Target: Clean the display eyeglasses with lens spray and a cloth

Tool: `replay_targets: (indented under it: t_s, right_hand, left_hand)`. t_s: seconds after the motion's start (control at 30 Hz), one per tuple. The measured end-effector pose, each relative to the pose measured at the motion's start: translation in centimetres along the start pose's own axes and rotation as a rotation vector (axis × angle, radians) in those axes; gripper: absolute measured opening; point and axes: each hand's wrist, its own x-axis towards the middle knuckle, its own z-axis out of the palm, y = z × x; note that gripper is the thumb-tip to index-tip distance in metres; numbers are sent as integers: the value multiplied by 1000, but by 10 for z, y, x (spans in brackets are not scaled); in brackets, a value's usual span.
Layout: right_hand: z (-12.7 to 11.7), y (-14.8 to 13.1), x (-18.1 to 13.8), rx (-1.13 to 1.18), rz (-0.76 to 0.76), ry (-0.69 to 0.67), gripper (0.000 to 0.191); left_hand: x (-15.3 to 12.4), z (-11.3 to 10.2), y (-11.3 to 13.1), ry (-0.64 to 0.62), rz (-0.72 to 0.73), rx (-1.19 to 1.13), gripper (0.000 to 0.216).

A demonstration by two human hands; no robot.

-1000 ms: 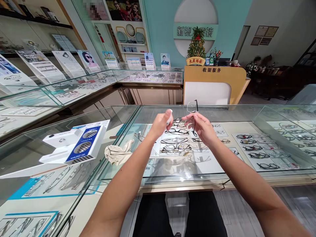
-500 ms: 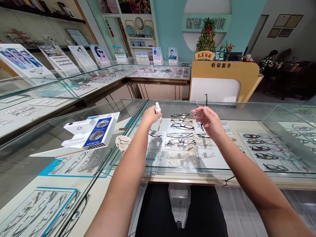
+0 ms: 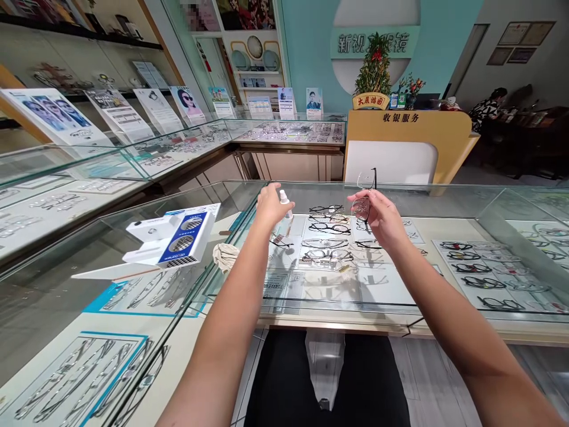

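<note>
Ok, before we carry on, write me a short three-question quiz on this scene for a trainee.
1. Fill in: in the picture, the crumpled cream cloth lies to the ___ of the open blue-and-white cardboard box.

2. Which is nearest the person's left hand?
A) the leafy green plant with red decorations
B) the small white plastic bottle
C) the yellow-and-white service desk

3. True or false: the person's right hand holds thin-rimmed eyeglasses with a dark temple arm.

Key: 1. right; 2. B; 3. true.

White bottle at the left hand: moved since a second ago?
Yes, left: the white bottle now appears farther from the left edge of the yellow counter than it did then.
</note>
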Motion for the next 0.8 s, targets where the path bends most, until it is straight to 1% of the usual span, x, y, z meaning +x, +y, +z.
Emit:
replay_targets:
  t_s: [0.07, 0.1, 0.13, 0.2, 0.23, 0.27, 0.33, 0.4, 0.47, 0.5, 0.57, 0.6, 0.67, 0.73, 0.8]
  right_hand:
    - [-1, -1, 0, -15, 1, 6, 34]
    - [-2, -1, 1, -21, -1, 7, 33]
    - [-3, -1, 1, -25, -6, 8, 33]
    - [-4, -1, 1, -21, -16, 11, 31]
    - [-5, -1, 2, -13, -21, 12, 31]
    - [-6, -1, 2, -5, -24, 13, 31]
    - [-7, 0, 3, -2, -28, 12, 30]
    - [-8, 1, 3, -15, -33, 6, 29]
    - [-8, 2, 3, -32, -38, -2, 30]
    - [-8, 2, 2, -36, -39, -4, 30]
    - [-8, 3, 2, -41, -38, -9, 32]
    - [-8, 4, 2, -42, -36, -11, 32]
    - [-8, 5, 2, -44, -31, -16, 33]
    - [-8, 6, 3, -45, -26, -19, 33]
    - [-8, 5, 3, -34, -21, -19, 34]
  left_hand:
    - [-16, -23, 12, 118, 71, 7, 61]
    - [-24, -35, 16, 146, 118, 24, 53]
    - [-31, -49, 18, 147, 154, 53, 45]
    - [-43, -73, 14, 117, 182, 159, 32]
    - [-47, -82, 8, 97, 176, 231, 27]
    - [-50, -90, 0, 73, 155, 310, 23]
    - [-54, -100, -23, -18, 64, 465, 18]
    - [-59, -104, -47, -145, -56, 562, 13]
    - [-66, -103, -69, -233, -118, 591, 13]
    - [-70, -102, -77, -249, -109, 586, 18]
    - [-76, -96, -89, -264, -21, 550, 30]
    - [-79, -93, -93, -281, 44, 512, 33]
    - [-83, -84, -98, -312, 139, 436, 31]
    - [-85, -75, -101, -317, 148, 401, 27]
    - [-85, -72, -102, -283, 104, 408, 23]
